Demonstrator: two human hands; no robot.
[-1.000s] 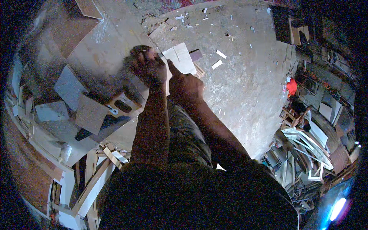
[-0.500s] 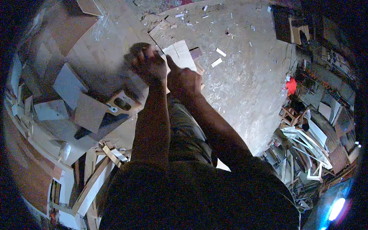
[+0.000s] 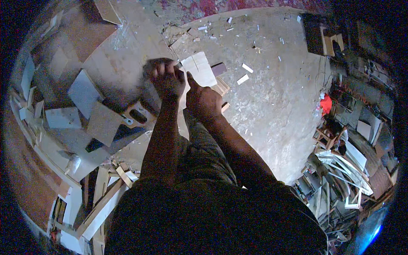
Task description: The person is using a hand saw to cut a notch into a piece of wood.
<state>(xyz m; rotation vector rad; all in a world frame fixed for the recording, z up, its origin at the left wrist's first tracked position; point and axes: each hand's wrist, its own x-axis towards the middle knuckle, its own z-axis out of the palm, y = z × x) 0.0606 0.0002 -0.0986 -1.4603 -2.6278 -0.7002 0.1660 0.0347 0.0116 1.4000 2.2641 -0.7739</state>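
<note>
My left hand (image 3: 165, 80) is at the edge of the large work surface (image 3: 131, 55), its fingers curled over. Whatever sits in its grip is lost in dark shadow. Close beside it on the right, my right hand (image 3: 205, 102) has the index finger stretched forward and the other fingers folded under. What those fingers hold is hidden. A pale strip shows between the two hands. Just beyond the right fingertip lies a pale flat board (image 3: 202, 72) with a thin dark line across it. Several thin wooden pieces (image 3: 221, 86) and a purplish-brown block (image 3: 219, 69) show beside the board.
On the work surface at left lie several flat panels (image 3: 85, 93) and a wooden handsaw-like handle (image 3: 138, 114). Offcuts (image 3: 245, 74) dot the concrete floor (image 3: 263, 106). Long boards (image 3: 100, 208) are stacked at lower left. Frames and scrap (image 3: 344, 170) pile up at right, near a red object (image 3: 326, 104).
The whole view has shifted a little, with the surroundings lower and to the right. My left hand shows less motion blur, and both hands remain close together at the surface's edge.
</note>
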